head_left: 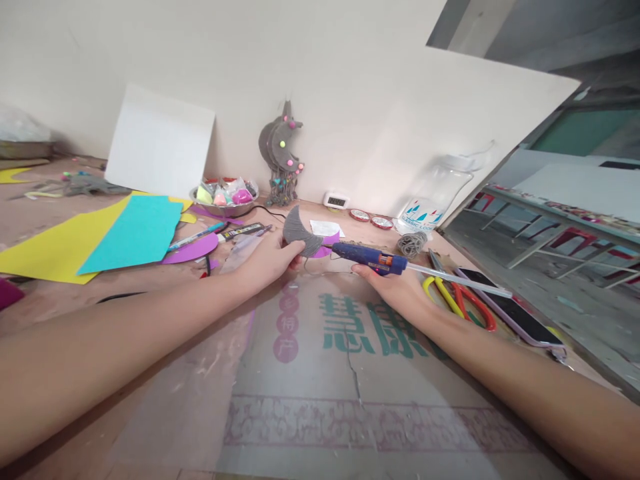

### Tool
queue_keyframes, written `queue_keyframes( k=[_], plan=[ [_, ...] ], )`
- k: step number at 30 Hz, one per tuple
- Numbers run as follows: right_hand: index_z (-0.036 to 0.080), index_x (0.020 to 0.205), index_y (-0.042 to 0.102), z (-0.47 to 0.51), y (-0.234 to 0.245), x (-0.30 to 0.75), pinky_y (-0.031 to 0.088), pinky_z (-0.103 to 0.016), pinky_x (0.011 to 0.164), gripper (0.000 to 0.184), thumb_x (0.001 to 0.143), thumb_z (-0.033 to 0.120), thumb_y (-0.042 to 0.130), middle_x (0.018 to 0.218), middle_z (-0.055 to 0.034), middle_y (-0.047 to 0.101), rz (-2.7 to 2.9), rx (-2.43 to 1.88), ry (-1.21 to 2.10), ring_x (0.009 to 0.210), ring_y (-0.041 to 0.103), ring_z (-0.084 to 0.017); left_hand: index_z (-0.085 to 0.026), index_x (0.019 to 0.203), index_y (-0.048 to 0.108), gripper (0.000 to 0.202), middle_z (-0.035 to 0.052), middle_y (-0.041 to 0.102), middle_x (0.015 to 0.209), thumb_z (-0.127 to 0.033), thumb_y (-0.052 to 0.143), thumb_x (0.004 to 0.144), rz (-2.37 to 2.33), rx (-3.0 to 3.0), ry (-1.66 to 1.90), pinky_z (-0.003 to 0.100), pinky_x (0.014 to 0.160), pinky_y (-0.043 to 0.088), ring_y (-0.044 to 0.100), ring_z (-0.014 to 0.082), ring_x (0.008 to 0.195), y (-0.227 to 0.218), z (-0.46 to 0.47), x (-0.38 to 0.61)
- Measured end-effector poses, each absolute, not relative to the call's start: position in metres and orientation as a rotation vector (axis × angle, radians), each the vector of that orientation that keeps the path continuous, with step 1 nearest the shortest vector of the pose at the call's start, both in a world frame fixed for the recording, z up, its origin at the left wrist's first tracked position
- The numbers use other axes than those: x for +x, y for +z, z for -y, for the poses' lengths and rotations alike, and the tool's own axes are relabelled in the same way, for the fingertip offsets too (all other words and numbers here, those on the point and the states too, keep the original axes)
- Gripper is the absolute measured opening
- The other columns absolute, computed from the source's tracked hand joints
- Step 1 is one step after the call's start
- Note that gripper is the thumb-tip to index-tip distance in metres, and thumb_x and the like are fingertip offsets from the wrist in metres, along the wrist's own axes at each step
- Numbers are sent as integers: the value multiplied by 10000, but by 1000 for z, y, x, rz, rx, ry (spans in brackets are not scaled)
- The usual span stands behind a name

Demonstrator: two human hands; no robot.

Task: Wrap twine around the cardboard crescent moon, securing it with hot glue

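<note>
Between the thumb and fingers of my left hand (283,255) is a crescent moon (299,230) wrapped in grey yarn, its tip pointing up. A purple part (327,245) shows at its right end, beside the nozzle. My right hand (395,287) grips a blue hot glue gun (370,257) from below; a long clear glue stick (460,279) sticks out of its back. The gun's nozzle meets or nearly meets the moon's right end; contact cannot be made out. Under both hands lies a printed plastic sheet (300,413).
Scissors (463,300) and a phone (510,307) lie to the right, near a yarn ball (413,245) and a clear jug (435,190). Yellow and turquoise sheets (135,233) lie left. A decorated grey moon (285,150) is against the wall, by a bowl (227,209) of coloured bits.
</note>
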State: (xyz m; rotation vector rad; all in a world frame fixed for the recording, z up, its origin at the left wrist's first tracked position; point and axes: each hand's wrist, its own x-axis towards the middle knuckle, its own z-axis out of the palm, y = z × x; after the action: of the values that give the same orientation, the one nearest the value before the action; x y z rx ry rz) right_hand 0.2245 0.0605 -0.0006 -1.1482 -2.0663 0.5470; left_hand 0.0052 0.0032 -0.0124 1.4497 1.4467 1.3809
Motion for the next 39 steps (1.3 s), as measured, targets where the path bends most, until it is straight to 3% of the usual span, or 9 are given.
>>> queue_keyframes(
  k=[8,14,39],
  plan=[
    [231,1021,664,-64,-1,225,479,-427,899,399,718,487,624,1035,-31,682,2070,-1149,528,1000,614,-259,-179,600,463,164,-34,489,505,-248,457,749,-1416,1504,1387,203,456,328,438,84,454,-12,-3,5],
    [218,931,696,-66,-2,228,505,-431,833,413,697,547,614,1000,-48,691,2072,-1245,507,943,630,-271,-179,596,457,156,-34,496,512,-241,454,740,-1456,1497,1377,199,456,338,442,81,457,-12,-4,5],
    [203,863,691,-64,0,226,517,-375,796,319,711,477,626,956,-46,699,2032,-1178,537,913,633,-256,-180,651,449,131,-31,512,533,-269,459,747,-1427,1488,1387,203,458,341,469,91,479,-17,-4,5]
  ],
)
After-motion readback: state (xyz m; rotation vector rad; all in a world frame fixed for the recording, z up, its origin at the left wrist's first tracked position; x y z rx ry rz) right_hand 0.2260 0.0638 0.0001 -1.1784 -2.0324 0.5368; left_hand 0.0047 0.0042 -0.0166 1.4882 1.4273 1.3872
